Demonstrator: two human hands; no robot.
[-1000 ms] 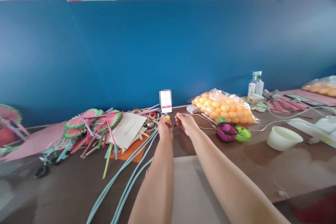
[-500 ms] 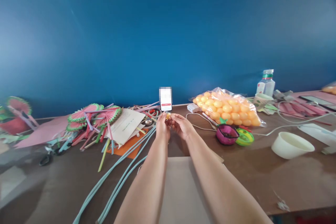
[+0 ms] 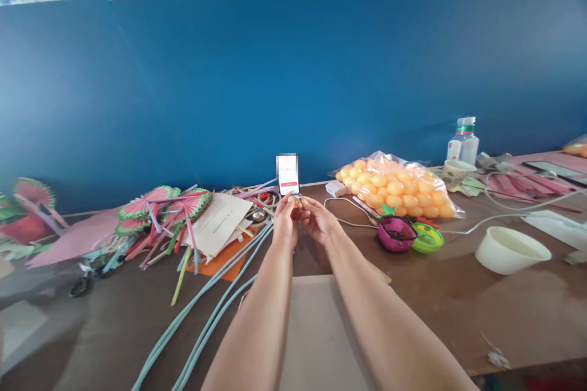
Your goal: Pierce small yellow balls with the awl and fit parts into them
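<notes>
Both arms reach forward over the brown table. My left hand [image 3: 285,221] and my right hand [image 3: 318,220] meet with fingertips pinched on a small gold-coloured object [image 3: 297,198], too small for me to name. Fingers cover most of it. Just behind the hands a phone [image 3: 288,174] stands upright with a lit white screen and a red bar. Left of my left hand is a shiny round metal piece [image 3: 258,215] among cords. A white cable [image 3: 342,220] runs on the table to the right of my right hand.
Paper fans [image 3: 149,203], scissors [image 3: 85,281] and pale blue tubes [image 3: 202,311] lie left. Right are a bag of orange balls [image 3: 394,186], a purple container [image 3: 396,234], a green one [image 3: 427,237], a white bowl [image 3: 511,250] and a bottle [image 3: 464,142]. A blue panel [image 3: 293,73] stands behind.
The view has tilted slightly. Both hands stay together at the same spot, with the fingers shifting a little around the small gold-coloured object.
</notes>
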